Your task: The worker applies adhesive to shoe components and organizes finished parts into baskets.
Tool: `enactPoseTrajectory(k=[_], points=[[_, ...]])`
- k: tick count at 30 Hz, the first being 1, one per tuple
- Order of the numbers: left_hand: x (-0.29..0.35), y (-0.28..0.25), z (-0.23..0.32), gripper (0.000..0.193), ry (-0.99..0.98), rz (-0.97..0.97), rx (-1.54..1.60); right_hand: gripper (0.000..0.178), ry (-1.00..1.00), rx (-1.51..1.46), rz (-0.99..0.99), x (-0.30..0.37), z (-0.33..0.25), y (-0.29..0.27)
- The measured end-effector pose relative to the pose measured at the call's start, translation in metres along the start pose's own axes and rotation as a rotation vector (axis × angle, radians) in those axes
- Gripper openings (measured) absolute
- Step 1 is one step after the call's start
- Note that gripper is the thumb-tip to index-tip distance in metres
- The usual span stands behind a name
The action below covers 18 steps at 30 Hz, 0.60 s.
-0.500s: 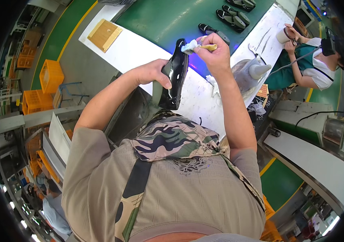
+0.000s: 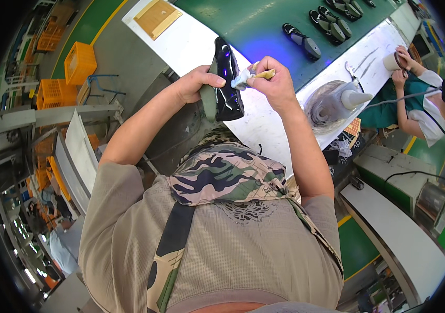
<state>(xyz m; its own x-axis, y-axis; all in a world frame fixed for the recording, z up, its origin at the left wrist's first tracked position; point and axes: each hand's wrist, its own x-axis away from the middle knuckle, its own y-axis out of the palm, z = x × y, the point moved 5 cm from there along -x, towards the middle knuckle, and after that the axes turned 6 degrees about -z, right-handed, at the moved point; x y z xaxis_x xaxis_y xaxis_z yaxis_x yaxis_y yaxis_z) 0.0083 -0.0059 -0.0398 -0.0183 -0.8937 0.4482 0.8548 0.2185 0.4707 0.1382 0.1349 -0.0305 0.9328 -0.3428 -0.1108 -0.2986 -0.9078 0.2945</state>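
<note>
Head view: the left hand [image 2: 197, 84] has its grip wrapped around a glossy black shoe [image 2: 227, 86] with a grey-green underside, held up beside the long white bench [image 2: 265, 121]; the right hand [image 2: 275, 87] pinches a crumpled pale-blue cloth [image 2: 240, 80] at its edge.

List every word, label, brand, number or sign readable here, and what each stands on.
Camouflage apron: small dark lettering near its right edge, too small to read reliably.
Dark item at right: pale lettering, partly covered and blurred; no whole word clear.
Glossy black shoe and nozzle bottle: no legible text.
</note>
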Motion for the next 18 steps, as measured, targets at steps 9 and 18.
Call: enactPoseTrajectory(k=[9, 18], points=[[0.034, -0.052, -0.029, 0.045, 0.07, 0.222, 0.243, 0.022, 0.005, 0.134, -0.132, -0.008, 0.009, 0.035], [0.08, -0.11, -0.047, 0.053, 0.389, 0.077, 0.623, 0.021, 0.079, -0.134, 0.111, -0.041, 0.046, 0.075]])
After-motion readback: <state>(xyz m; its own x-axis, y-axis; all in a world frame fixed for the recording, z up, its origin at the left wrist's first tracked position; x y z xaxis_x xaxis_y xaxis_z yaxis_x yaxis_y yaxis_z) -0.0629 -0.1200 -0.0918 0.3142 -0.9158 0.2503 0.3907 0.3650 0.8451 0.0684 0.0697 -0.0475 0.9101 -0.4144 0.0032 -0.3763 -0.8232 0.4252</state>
